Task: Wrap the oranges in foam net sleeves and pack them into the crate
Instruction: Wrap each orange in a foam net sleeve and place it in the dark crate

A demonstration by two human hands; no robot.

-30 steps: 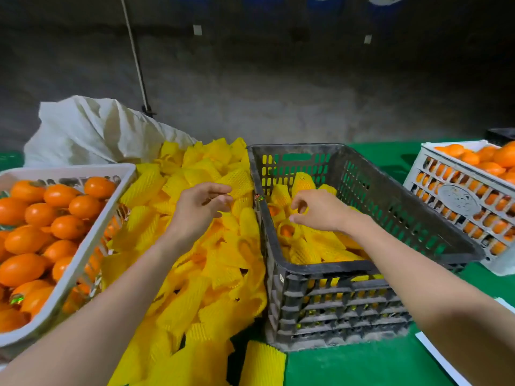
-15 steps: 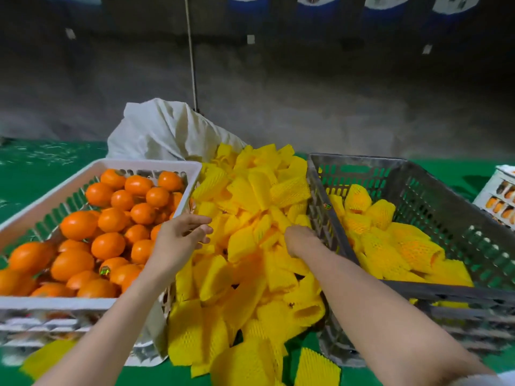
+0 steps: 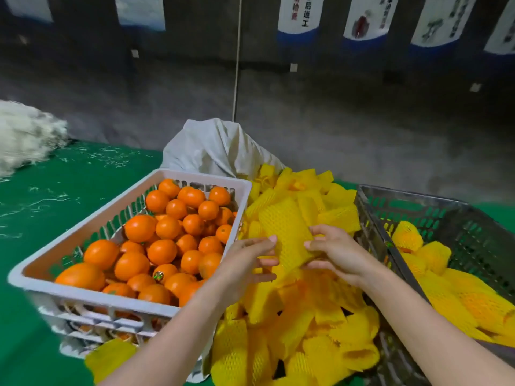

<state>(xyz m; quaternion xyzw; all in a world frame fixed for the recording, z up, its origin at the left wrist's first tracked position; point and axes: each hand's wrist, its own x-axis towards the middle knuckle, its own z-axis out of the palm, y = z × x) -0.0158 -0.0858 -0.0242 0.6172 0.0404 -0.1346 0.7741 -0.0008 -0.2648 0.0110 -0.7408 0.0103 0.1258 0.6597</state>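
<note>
A yellow foam net sleeve (image 3: 287,232) is lifted above the heap of loose sleeves (image 3: 301,324) in the middle. My left hand (image 3: 248,263) pinches its lower left edge and my right hand (image 3: 334,253) grips its lower right edge. The white crate (image 3: 41,270) at the left is full of bare oranges (image 3: 167,246). At the right stands the dark grey crate (image 3: 418,201), holding several sleeved oranges (image 3: 434,263).
A white sack (image 3: 217,147) lies behind the sleeve heap, and a thin cord (image 3: 237,65) hangs above it. White shredded stuffing (image 3: 25,135) is piled at the far left on the green tabletop (image 3: 55,196). A grey wall closes the back.
My right hand left the grey crate and came onto the sleeve heap; both hands now hold one sleeve raised. The view has swung left, away from the grey crate.
</note>
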